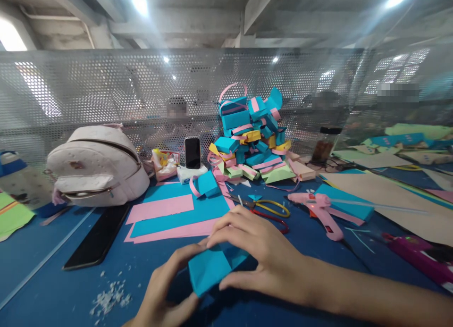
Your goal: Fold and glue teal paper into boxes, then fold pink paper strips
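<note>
Between my hands is a small folded blue paper box (209, 271), low over the blue table. My left hand (170, 282) grips its left end, thumb below and fingers above. Over its right end curls my right hand (256, 251), fingers on top and thumb at the near side; the palm hides part of the paper. Just beyond lie scissors (272, 208) with yellow and red handles. Sheets of blue paper (155, 229) and pink paper (161, 209) are spread behind the box. A finished-looking blue paper piece with a pink strip (206, 184) rests on them.
A heap of blue, pink and yellow paper boxes (235, 119) rises at the back. Right of it lies a pink glue gun (320, 206) with its cord. To the left are a white backpack (99, 169), a black phone (97, 239) and white scraps (110, 298). A perforated metal screen (198, 81) stands behind.
</note>
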A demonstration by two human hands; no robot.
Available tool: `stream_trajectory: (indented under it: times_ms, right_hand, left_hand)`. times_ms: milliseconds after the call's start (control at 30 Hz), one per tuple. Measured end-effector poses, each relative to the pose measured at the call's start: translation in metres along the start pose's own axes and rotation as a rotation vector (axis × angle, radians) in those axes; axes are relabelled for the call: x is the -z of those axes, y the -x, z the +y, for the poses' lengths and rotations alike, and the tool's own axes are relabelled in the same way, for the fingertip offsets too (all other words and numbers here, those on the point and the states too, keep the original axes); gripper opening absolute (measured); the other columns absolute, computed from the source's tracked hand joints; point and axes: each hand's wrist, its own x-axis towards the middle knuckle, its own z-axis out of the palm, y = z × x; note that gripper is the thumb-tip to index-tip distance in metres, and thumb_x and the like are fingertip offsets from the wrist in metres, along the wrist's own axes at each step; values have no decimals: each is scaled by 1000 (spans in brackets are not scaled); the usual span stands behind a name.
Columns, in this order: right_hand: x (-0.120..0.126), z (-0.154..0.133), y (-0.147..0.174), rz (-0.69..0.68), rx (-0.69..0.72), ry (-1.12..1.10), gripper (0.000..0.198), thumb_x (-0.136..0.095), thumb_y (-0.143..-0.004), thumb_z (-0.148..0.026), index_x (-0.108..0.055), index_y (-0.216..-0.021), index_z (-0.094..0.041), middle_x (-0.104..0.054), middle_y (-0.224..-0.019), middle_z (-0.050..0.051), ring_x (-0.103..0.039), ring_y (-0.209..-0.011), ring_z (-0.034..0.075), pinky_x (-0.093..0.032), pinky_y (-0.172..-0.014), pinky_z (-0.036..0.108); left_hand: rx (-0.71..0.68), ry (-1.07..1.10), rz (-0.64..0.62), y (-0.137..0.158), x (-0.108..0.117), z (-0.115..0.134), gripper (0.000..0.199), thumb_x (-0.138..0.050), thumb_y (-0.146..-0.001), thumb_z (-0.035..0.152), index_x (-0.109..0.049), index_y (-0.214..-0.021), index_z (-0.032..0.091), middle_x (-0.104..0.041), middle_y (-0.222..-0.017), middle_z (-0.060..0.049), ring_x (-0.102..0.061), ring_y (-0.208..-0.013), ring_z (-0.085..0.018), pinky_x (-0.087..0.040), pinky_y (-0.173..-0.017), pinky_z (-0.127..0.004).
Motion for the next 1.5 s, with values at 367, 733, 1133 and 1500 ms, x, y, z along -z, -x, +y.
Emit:
stream_trajectory:
  times_ms: [367, 733, 1133, 1500]
  right_hand:
    - [17, -3, -4, -72, -23, 100, 41, -75, -83, -40, -61, -117, -21, -63, -113, 2, -52, -106, 20, -37, -93, 34]
    - [10, -3, -2, -71, -2, 107, 44, -76, -82, -42, -61, -117, -21, -63, -116, 3, -52, -108, 20, -39, -93, 34]
    - [-1, -5, 0, -51, -50, 38, 43, -75, -84, -40, -59, -120, -23, -64, -115, 3, -52, -106, 21, -41, -93, 36]
    - [-7, -9, 3, 37, -13, -54, 6, -75, -84, -21, -69, -86, -22, -63, -103, 1, -56, -100, 18, -44, -89, 34]
  left_hand:
    - [43, -7, -25, 2, 2, -5, 57, -65, -86, 14, -45, -136, 32, -66, -129, -3, -67, -113, -17, -53, -95, -19]
    - [36, -41, -35, 2, 1, -5, 55, -67, -86, 18, -45, -135, 32, -68, -125, -3, -68, -110, -16, -52, -95, -18]
    - [-3, -47, -47, 3, 1, -4, 59, -71, -85, 21, -44, -137, 32, -68, -125, -3, -68, -112, -16, -51, -96, -17]
    - [31, -27, -90, 1, 1, 1, 57, -69, -87, 19, -43, -136, 31, -66, -130, -8, -67, -114, -21, -54, -97, -26]
